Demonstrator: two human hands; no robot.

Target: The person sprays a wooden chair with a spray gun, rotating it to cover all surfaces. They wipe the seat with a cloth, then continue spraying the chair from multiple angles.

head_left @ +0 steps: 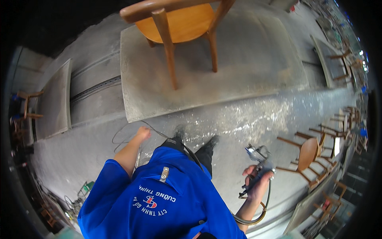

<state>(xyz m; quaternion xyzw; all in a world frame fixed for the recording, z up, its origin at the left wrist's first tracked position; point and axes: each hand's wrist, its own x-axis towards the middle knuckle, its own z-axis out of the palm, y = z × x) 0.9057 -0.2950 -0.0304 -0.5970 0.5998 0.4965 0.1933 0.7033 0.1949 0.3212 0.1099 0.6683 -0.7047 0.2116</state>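
The fingers of the right hand (pixel 258 180) are curled and pressed around the grip of a metal spray gun (pixel 256 165); the thumb lies along the near side, and whether a finger rests on the trigger I cannot tell; the gun sits low on the right of the scene, well apart from the chair, its long axis running from the hand up and away, its silvery head pointing far and slightly left, toward the platform but not level with it; a dark, yellowish hose (pixel 254 217) loops from its base down behind the wrist. The left hand (pixel 142 133) hangs at the person's left side with its fingers loosely closed, holding nothing that I can make out; a thin cable (pixel 119 137) curls on the floor just beside it.

Farther off, the brown wooden chair (pixel 179 28) stands upright on a grey, dusty raised platform (pixel 246 67), its seat already glossy and evenly coloured; I judge the coating either done or paused, since no mist shows and the gun is held away from the work; more wooden chairs (pixel 308 153) wait stacked at the right, so much seems left.
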